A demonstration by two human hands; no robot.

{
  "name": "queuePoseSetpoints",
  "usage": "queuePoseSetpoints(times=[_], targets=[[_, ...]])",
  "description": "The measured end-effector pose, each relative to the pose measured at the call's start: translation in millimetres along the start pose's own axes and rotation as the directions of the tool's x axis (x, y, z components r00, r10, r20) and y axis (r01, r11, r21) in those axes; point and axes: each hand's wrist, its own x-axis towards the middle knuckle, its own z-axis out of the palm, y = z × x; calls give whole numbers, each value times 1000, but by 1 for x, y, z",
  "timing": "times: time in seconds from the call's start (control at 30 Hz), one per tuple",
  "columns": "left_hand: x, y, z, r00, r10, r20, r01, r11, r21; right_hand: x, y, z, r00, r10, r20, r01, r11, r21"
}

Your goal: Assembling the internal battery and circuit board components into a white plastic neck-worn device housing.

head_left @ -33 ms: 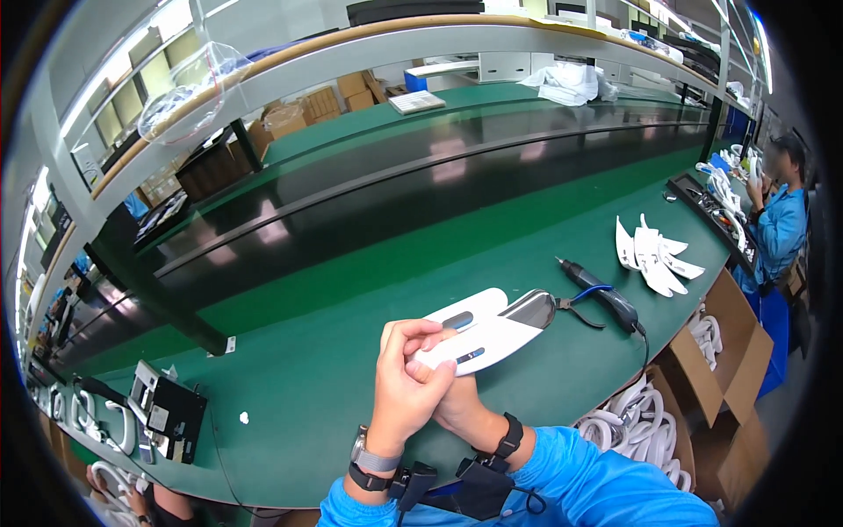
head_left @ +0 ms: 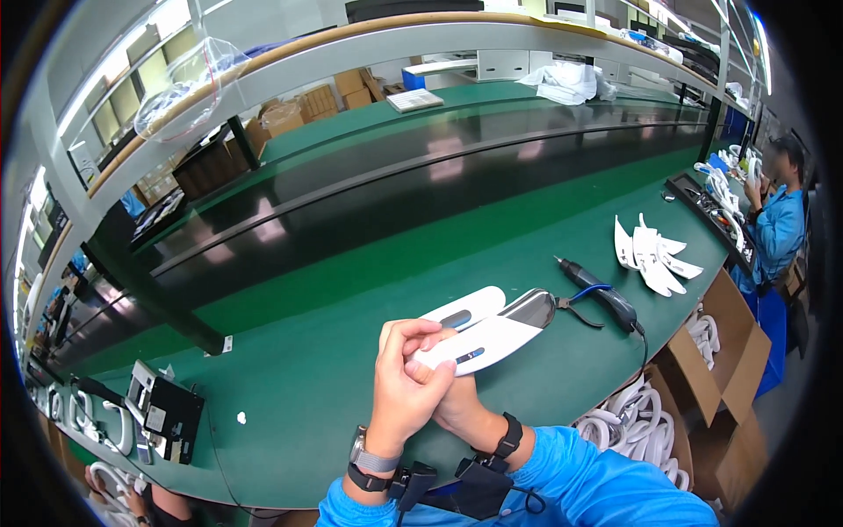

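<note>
I hold a white two-armed plastic housing [head_left: 492, 345] above the green bench, its far end capped by a glossy dark grey panel. Each arm has a slot with dark, button-like details. My left hand [head_left: 399, 378] is closed on the near end, its thumb by the front slot and its fingers at the rear arm. Mostly behind it and under the housing, my right hand [head_left: 458, 406] grips the same end; its fingers are largely hidden. Just beyond the housing's tip lie blue-handled pliers [head_left: 580, 303] and a black corded electric screwdriver [head_left: 606, 294].
White curved parts [head_left: 654, 255] lie in a heap at right. Cardboard boxes [head_left: 702, 369] of white tubular parts stand beside the bench's right edge. A black-and-white device [head_left: 167, 413] with a cable sits at left. A co-worker [head_left: 781, 211] in blue works at far right.
The background shifts very slightly left in the view. Both hands keep the same hold on the white housing.
</note>
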Motion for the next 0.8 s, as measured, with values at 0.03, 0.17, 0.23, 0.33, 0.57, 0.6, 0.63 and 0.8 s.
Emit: queuePoseSetpoints(times=[0.03, 0.17, 0.23, 0.33, 0.57, 0.6, 0.63, 0.8], targets=[[0, -4, 0, 1000, -7, -1, 7, 1000, -8, 0, 1, -1, 1000, 5, -6, -5, 1000, -6], [-1, -13, -2, 999, 35, -30, -37, 997, -66, 1, 4, 0, 999, -34, -9, 33, 997, -71], [-3, -17, -3, 998, 45, -42, -48, 995, -88, 2, 6, 0, 997, -74, 4, 74, 988, -136], [-2, -20, -4, 996, 79, -39, -82, 994, -69, 2, 7, -1, 996, -86, 5, 86, 988, -129], [-4, -21, -8, 1000, 10, -26, -13, 989, -148, 3, 18, -4, 996, -89, -2, 88, 984, -152], [-4, -22, -9, 1000, 18, -23, -21, 989, -147, 4, 20, -6, 990, -132, 40, 137, 978, -160], [-4, -21, -8, 1000, 17, -24, -21, 989, -149, 4, 19, -6, 991, -131, 41, 136, 977, -162], [-3, -20, -5, 999, 28, -15, -31, 979, -201, 3, 13, -6, 989, -147, 34, 151, 973, -176]])
